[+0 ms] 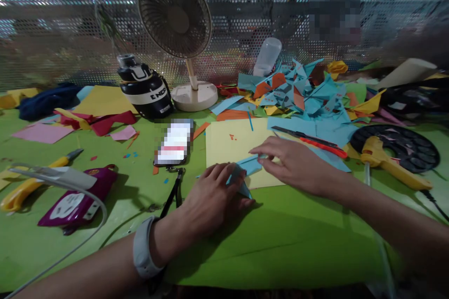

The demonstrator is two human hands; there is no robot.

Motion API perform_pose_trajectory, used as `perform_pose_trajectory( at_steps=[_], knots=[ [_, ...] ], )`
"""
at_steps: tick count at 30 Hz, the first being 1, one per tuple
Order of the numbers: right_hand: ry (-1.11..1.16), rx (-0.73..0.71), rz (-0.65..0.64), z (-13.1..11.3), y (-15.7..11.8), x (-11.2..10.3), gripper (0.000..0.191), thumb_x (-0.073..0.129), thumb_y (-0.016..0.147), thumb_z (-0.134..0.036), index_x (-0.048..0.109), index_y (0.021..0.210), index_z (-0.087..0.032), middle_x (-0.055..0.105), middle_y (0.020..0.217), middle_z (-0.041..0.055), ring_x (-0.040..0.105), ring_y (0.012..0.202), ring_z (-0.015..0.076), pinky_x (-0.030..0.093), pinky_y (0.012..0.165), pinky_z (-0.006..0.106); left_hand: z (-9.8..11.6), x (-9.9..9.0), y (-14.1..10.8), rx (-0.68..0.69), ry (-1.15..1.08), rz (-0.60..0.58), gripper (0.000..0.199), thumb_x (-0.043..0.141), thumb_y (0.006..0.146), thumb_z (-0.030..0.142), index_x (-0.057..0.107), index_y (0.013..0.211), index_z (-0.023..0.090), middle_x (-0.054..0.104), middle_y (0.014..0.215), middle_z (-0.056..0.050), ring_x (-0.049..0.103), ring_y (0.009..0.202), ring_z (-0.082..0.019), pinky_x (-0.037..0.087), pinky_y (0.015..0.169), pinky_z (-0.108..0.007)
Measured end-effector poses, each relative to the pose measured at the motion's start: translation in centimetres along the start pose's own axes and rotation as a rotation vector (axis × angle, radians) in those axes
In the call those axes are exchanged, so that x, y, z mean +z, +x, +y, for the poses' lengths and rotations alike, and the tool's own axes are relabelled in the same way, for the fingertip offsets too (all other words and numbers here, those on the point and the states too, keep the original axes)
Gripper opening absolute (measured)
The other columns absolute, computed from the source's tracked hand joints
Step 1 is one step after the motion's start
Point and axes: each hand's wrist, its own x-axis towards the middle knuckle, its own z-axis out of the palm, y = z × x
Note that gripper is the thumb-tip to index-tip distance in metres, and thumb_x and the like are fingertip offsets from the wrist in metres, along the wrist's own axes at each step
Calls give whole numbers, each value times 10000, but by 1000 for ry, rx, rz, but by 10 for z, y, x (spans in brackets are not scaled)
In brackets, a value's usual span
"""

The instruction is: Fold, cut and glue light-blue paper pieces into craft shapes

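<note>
A folded piece of blue paper (249,164) lies between my two hands, over the front edge of a pale yellow sheet (224,142). My left hand (213,194), with a grey band at the wrist, is closed on the paper's left part, its fingers covering much of it. At the paper's right end, my right hand (293,163) pinches with thumb and index finger. A black craft knife (305,136) and red-orange scissors handles (326,148) lie just beyond my right hand, on light blue sheets (312,125).
Folded blue and orange paper pieces (301,86) heap at the back right. A yellow glue gun (393,163) rests on a black round tray (428,149). A phone (174,142), fan (194,96), dark jug (146,91), purple pack (79,201) and yellow-handled pliers (31,187) stand or lie leftward.
</note>
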Motion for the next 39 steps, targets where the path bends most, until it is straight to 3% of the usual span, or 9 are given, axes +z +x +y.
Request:
perform_pose_trajectory(
  at_steps=[5,9,19,24,29,35,39],
  knots=[
    [-294,-187,-21,1,-19,30,553,327,936,-546,569,1278,-184,464,1396,175,462,1221,345,387,952,522,-1,2,2,30,79,-10,519,440,902,534,552,1199,123,584,1191,-172,561,1064,-306,494,888,-459],
    [-316,-241,-24,5,-27,44,688,263,905,-634,561,1279,-141,407,1442,184,336,1342,343,293,1052,550,-1,1,3,48,122,-33,532,466,894,526,538,1205,100,577,1204,-194,558,1068,-310,503,870,-452],
    [-296,-245,-26,16,-34,38,675,308,917,-601,594,1243,-83,430,1414,215,291,1366,362,301,1065,553,-5,-9,5,41,68,-83,534,408,901,562,556,1200,146,571,1227,-181,558,1083,-313,490,877,-458],
    [-247,-264,-1,22,-34,42,616,350,927,-560,583,1258,-95,434,1412,213,309,1362,345,294,1074,535,-15,-16,14,145,-6,-105,507,369,919,554,502,1287,231,555,1261,-114,534,1101,-272,416,967,-466],
    [-186,-235,-13,23,-34,40,572,372,931,-538,595,1248,-118,475,1386,200,344,1349,324,310,1067,528,-17,-13,19,216,6,-101,492,386,918,546,500,1286,241,570,1241,-105,527,1109,-263,356,1027,-493],
    [-195,-222,-25,21,-34,37,556,371,939,-513,576,1276,-121,502,1364,194,362,1337,329,329,1053,522,-18,-19,11,204,-40,-108,400,414,927,501,577,1182,239,573,1254,-96,550,1116,-249,375,1030,-484],
    [-172,-224,-7,25,-32,36,461,425,937,-461,614,1235,-165,526,1348,178,403,1308,328,336,1035,530,-20,-18,4,226,32,-49,411,420,929,492,556,1214,230,567,1276,-95,508,1191,-252,315,1081,-494]
  ],
)
